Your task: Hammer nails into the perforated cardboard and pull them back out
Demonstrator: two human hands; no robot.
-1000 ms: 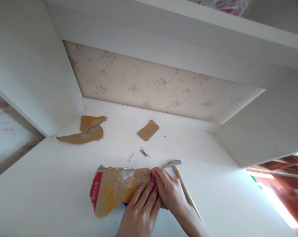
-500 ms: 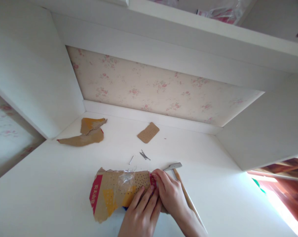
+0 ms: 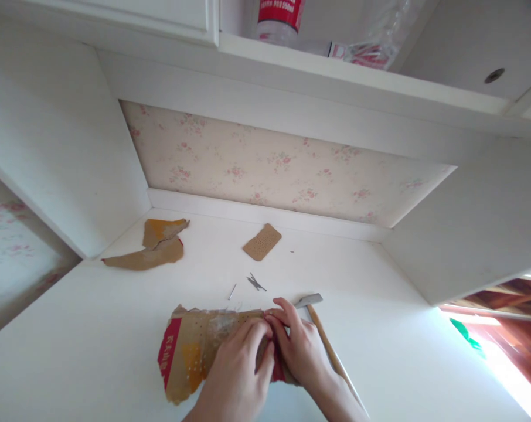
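A torn piece of cardboard (image 3: pixel 190 346) with a red strip, yellow patches, clear tape and many punched holes lies near the front of the white desk. My left hand (image 3: pixel 243 363) is over its right half, fingers bent and pinching at the cardboard. Beside it, my right hand (image 3: pixel 298 343) grips the right end, where a red strip shows between the hands. The fingertips of both hands nearly meet there and partly hide what they pinch. Just right of my right hand rests a hammer (image 3: pixel 320 322) with a grey metal head and wooden handle.
Several loose nails (image 3: pixel 255 283) lie beyond the cardboard, with a single nail (image 3: pixel 232 291) to their left. Farther back are a small perforated cardboard piece (image 3: pixel 262 242) and torn cardboard scraps (image 3: pixel 160 249). A shelf (image 3: pixel 362 88) overhangs the desk, holding a red-labelled bottle (image 3: pixel 279 20).
My left hand has risen from lying flat on the cardboard to a bent-finger pinch near my right hand. The view has tilted up slightly, showing more of the shelf.
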